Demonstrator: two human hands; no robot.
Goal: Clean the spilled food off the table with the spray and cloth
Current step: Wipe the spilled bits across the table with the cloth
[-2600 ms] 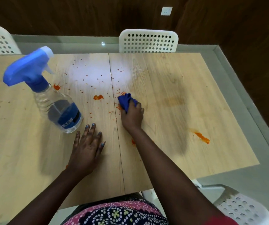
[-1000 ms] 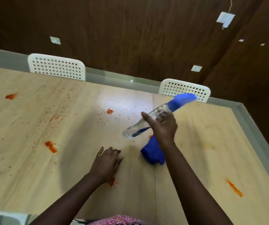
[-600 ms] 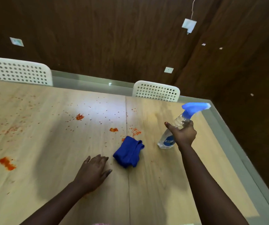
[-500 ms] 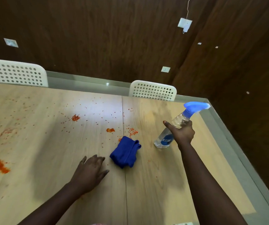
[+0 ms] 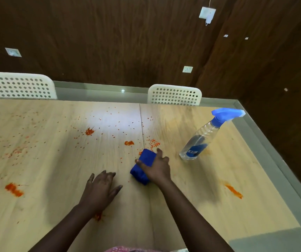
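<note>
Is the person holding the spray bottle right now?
No, the spray bottle stands alone on the table, while the right hand is on the blue cloth.

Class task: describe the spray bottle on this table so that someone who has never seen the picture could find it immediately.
Start at the long light wooden table and go to its far right corner, near the grey border. There a clear plastic spray bottle stands alone, right of the right hand on the folded blue cloth. It is the only upright, see-through thing, topped by a blue trigger head.
</note>
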